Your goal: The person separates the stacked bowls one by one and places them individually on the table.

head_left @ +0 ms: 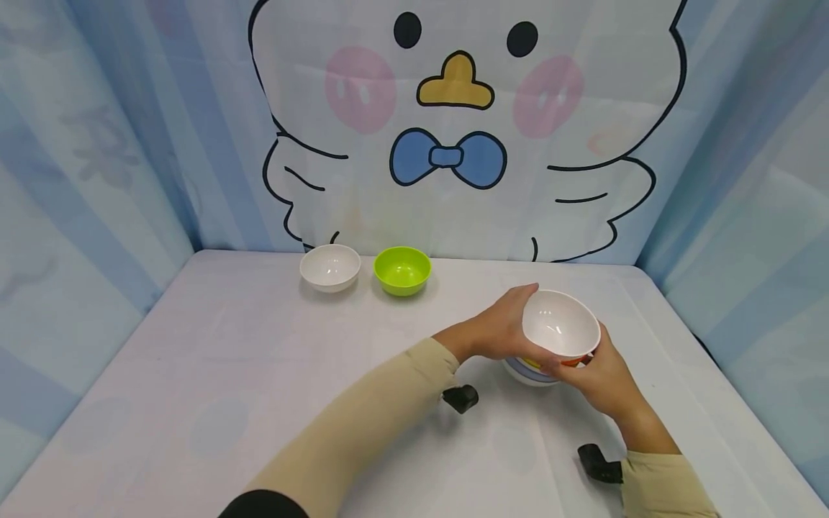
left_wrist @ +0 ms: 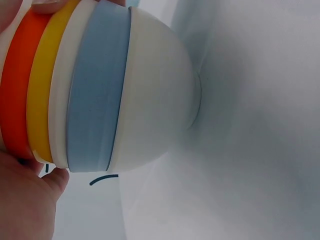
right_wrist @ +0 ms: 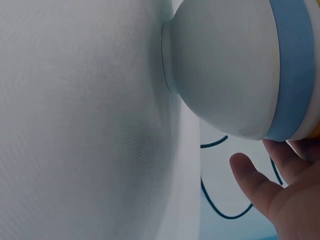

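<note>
Both hands hold a white bowl with orange and yellow bands [head_left: 560, 324] from its two sides. Fingers of the left hand [head_left: 504, 329] curl round its left side, with the thumb across the near side. Opposite it, the right hand [head_left: 604, 378] grips the right side. Directly beneath stands a white bowl with a blue band [head_left: 532, 373], mostly hidden in the head view. In the left wrist view the banded bowl [left_wrist: 20, 85] sits stacked in the blue-banded bowl [left_wrist: 155, 90]. The right wrist view shows the lower bowl's foot on the white tabletop [right_wrist: 75, 120].
Near the table's back edge, left of the hands, stand a white bowl [head_left: 330, 268] and a bright green bowl [head_left: 402, 271] side by side. Black wrist-worn pieces [head_left: 461, 398] jut from both sleeves. A curtain with a cartoon figure [head_left: 447, 208] hangs behind the table.
</note>
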Available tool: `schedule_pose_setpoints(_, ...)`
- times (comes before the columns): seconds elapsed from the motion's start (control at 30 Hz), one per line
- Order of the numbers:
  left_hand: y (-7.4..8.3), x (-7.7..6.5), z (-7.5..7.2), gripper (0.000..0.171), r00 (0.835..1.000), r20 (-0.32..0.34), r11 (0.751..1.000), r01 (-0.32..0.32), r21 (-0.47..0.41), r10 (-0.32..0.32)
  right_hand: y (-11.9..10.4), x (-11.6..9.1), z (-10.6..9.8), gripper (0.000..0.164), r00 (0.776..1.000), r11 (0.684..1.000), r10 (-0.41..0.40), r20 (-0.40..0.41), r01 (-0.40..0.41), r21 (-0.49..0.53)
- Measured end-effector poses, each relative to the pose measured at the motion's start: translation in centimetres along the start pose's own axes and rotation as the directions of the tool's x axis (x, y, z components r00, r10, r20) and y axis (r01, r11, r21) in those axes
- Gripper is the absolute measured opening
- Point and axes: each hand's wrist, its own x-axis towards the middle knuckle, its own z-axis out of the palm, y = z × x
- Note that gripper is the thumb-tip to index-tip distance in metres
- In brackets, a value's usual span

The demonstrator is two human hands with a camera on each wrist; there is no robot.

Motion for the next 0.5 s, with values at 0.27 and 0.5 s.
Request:
schedule_pose_setpoints(0.27,-0.01,-0.05,-0.07,0.109,0.999,-0.030,0.999,-0.021,-0.040,0.019,-0.10,-0.03,-0.06,0.097,1.000,1.000,-0.005,0.009,0.005,-0.003)
schedule_pose_setpoints(0.5,0.19,-0.37,-0.69,0.110,0.999,-0.050,0.997,-0.026,-0.077,0.022,-0.15,0.02,-0.02,0.098,1.000,1.000,-0.020,0.011,0.020,-0.009)
